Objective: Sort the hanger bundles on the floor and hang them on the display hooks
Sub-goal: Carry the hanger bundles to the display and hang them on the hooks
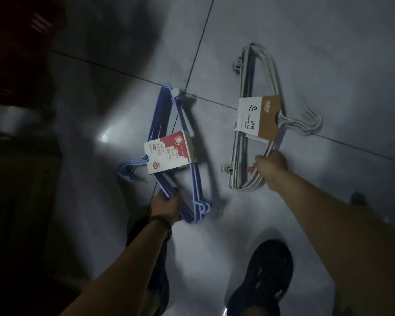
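**Blue bundle left, grey bundle right**

My left grip (167, 208) is clenched on the near end of the blue hanger bundle (176, 156). My right grip (271, 165) is clenched on the near end of the grey hanger bundle (253, 124). Both bundles are low over the tiled floor (328, 53), side by side and apart. Each long axis runs near to far. The blue hooks (130, 167) point left and the grey hooks (306, 124) point right. I judge a good lift pinches every wire together, raises both bundles level, and turns the hooks upward for the display hooks, which are out of sight.
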Motion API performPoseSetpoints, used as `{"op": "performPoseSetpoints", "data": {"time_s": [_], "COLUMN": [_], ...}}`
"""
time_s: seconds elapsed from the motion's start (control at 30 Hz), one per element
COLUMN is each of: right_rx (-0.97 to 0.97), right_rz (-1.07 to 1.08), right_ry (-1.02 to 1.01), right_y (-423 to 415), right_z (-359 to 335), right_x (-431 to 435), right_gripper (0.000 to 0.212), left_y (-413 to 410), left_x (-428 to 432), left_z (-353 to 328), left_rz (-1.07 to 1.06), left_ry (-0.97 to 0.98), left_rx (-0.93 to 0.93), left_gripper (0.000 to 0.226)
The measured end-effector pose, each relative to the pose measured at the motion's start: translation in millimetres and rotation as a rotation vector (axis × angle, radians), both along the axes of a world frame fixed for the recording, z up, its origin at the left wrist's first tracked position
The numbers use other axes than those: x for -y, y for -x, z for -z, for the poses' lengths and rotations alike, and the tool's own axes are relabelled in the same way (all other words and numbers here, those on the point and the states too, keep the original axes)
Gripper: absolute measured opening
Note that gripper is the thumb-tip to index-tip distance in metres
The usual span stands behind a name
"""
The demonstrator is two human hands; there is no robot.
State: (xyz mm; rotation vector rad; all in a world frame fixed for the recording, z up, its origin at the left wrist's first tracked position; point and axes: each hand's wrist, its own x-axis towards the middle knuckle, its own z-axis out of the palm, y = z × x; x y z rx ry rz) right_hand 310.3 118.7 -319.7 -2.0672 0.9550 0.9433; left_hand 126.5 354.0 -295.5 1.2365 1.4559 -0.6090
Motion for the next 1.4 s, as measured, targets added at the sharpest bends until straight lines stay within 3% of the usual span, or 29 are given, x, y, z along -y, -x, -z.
{"op": "performPoseSetpoints", "data": {"time_s": [0.07, 0.13, 0.2, 0.3, 0.4, 0.5, 0.6, 0.7, 0.83, 0.97, 1.17, 1.23, 1.4], "right_rx": [0.03, 0.035, -0.024, -0.002, 0.151, 0.291, 0.282, 0.29, 0.198, 0.111, 0.264, 0.26, 0.164], "right_rz": [0.147, 0.279, 0.439, 0.509, 0.451, 0.317, 0.004, -0.119, -0.115, -0.108, -0.298, -0.338, -0.382], "right_ry": [-0.086, -0.179, -0.352, -0.428, -0.334, -0.302, -0.175, -0.165, -0.275, -0.328, -0.125, -0.106, 0.024], "right_y": [8.6, 14.5, 19.5, 30.3, 54.4, 87.5, 112.8, 124.4, 128.1, 124.0, 111.8, 107.7, 97.3], "right_z": [-16.7, -40.7, -63.7, -93.2, -118.6, -143.5, -151.3, -145.4, -133.5, -135.3, -137.5, -138.5, -135.5], "right_x": [-1.6, -1.4, 2.6, 13.0, 12.4, 5.9, 0.6, -7.6, -13.9, -15.1, -18.1, -19.3, -22.0], "right_gripper": [0.031, 0.018, 0.018, 0.022, 0.024, 0.02, 0.028, 0.039, 0.041, 0.069, 0.102, 0.102, 0.109], "left_y": [3.0, 2.9, -1.8, -15.2, -21.9, -21.0, -17.2, -23.9, -24.9, -22.7, -24.7, -29.3, -38.3], "left_x": [2.0, 7.7, 16.0, 30.9, 46.7, 61.7, 83.6, 103.8, 115.2, 114.1, 117.0, 115.4, 120.1], "left_z": [-12.4, -29.1, -45.2, -73.2, -95.6, -108.8, -111.9, -119.6, -103.9, -106.2, -111.5, -109.7, -104.5], "left_rz": [-0.129, -0.266, -0.355, -0.385, -0.27, -0.117, 0.103, 0.201, 0.185, 0.122, -0.008, -0.071, 0.025], "left_ry": [0.045, 0.13, 0.19, 0.082, -0.101, -0.212, -0.237, -0.178, -0.054, 0.081, 0.182, 0.223, 0.359], "left_rx": [0.04, 0.047, 0.065, 0.134, 0.151, 0.117, 0.144, 0.211, 0.252, 0.236, 0.243, 0.191, 0.125], "left_gripper": [0.007, 0.024, 0.041, 0.015, 0.008, 0.025, 0.04, 0.045, 0.048, 0.035, 0.029, 0.029, 0.039]}}
